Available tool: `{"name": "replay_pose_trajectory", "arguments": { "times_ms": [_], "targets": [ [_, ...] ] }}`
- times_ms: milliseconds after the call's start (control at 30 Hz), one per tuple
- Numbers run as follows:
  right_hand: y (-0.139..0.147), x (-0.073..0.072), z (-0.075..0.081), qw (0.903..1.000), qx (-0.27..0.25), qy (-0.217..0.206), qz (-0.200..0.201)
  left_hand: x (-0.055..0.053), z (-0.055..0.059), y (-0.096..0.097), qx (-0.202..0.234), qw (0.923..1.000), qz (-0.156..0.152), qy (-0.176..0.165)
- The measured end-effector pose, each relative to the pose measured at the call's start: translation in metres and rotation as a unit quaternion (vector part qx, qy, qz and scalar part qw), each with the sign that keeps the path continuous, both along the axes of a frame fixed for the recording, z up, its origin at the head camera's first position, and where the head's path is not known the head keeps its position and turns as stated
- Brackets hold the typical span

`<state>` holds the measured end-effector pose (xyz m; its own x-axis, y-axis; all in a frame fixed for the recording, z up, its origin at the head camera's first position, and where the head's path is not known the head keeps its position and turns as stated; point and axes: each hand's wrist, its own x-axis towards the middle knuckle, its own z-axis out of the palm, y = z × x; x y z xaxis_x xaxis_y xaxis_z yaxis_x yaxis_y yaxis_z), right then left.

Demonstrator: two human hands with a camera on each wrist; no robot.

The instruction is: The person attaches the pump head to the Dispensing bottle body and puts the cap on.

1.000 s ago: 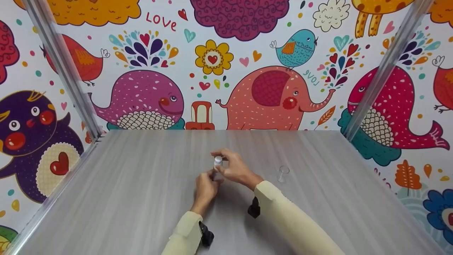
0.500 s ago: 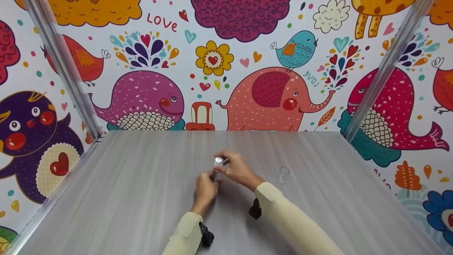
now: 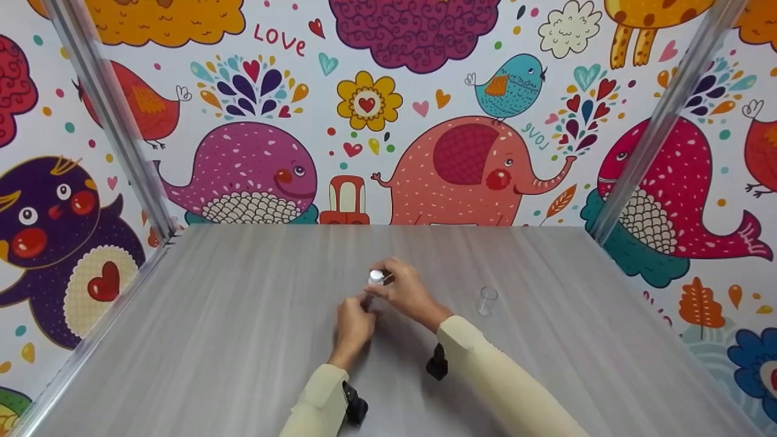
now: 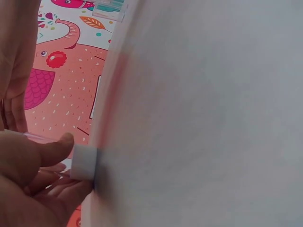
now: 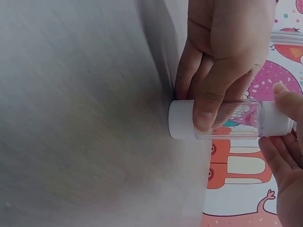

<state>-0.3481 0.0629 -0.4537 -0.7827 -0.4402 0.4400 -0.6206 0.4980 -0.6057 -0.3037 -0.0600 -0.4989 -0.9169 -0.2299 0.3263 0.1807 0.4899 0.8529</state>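
grey wood-grain tabletop [image 3: 243,340] below. nearest: cream long sleeves [image 3: 510,382], black devices [image 3: 356,405] at the wrists. left hand [image 3: 355,328] next, grasping the lower part of a see-through cylindrical bottle [image 5: 234,131] with a white base [image 5: 181,119]. bottle upright, mid-table. right hand [image 3: 408,291] pinching its white cap [image 5: 274,119]. clear open-rimmed cylinder [image 3: 487,301] on the tabletop, to the right, apart from both hands. farthest: white wall [image 3: 419,91], bright cartoon animals [image 3: 455,200].

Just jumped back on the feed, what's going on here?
A person is holding a clear bottle roughly upright at the table. Their left hand grips it low, by the white base; their right hand pinches the white cap sitting on top. A clear cup stands apart to the right, untouched.
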Motion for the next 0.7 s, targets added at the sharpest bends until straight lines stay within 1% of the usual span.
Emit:
{"name": "replay_pose_trajectory", "arguments": {
  "times_ms": [100, 300, 500, 600, 700],
  "targets": [
    [0.0, 0.001, -0.001, 1.0, -0.003, -0.002, -0.003, 0.0, 0.0, 0.0, 0.003, 1.0, 0.001, 0.003],
    [-0.004, 0.006, -0.002, 0.9993, -0.029, -0.025, 0.002, 0.0, -0.001, 0.0, 0.016, 0.9998, -0.006, 0.012],
    [-0.006, 0.012, 0.002, 0.9974, -0.041, -0.059, -0.004, -0.001, -0.002, 0.0, 0.003, 0.9998, -0.009, 0.015],
    [-0.006, 0.013, 0.003, 0.9957, -0.048, -0.08, 0.001, -0.001, -0.002, -0.001, -0.001, 0.9999, -0.008, 0.014],
    [-0.005, 0.012, 0.002, 0.9949, -0.065, -0.075, 0.018, -0.001, -0.001, 0.0, -0.002, 1.0, -0.007, 0.006]
  ]
}}
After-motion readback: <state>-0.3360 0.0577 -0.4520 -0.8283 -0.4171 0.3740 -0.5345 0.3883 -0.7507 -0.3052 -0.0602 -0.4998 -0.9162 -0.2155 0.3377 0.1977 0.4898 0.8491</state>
